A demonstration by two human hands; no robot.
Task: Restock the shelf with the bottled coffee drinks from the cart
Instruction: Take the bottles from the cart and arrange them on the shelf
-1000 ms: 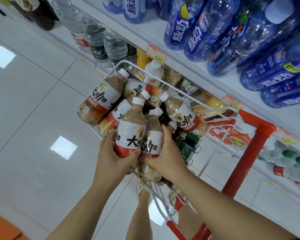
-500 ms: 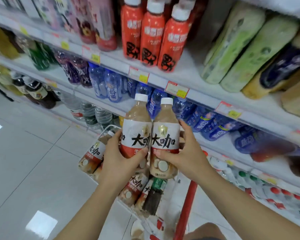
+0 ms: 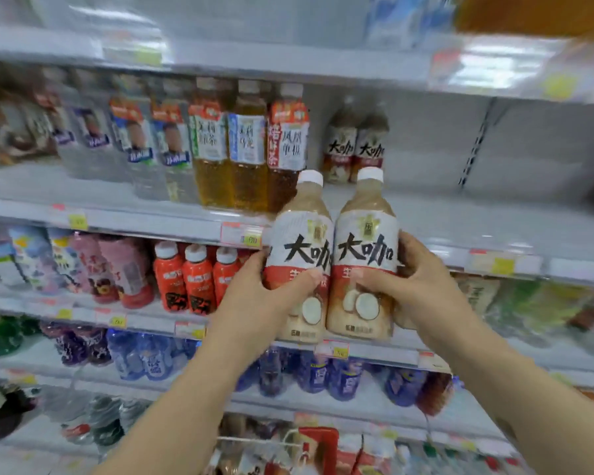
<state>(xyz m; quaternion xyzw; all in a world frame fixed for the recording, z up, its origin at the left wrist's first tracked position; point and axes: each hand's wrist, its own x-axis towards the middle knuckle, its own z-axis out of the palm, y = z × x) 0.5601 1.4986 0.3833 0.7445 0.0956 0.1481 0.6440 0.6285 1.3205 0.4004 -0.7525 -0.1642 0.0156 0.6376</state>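
I am gripping the left bottle (image 3: 300, 248) in my left hand (image 3: 254, 296) and the right bottle (image 3: 366, 248) in my right hand (image 3: 422, 286), holding both coffee drinks upright and touching side by side, just in front of the shelf (image 3: 477, 214) and not yet set down. Just right of the tea bottles (image 3: 247, 149), a shelved pair (image 3: 354, 149) of the same drink is standing at the back with bare shelf beyond, so I am judging the restock barely begun. The cart (image 3: 318, 447) below is showing too blurred to count what is left.
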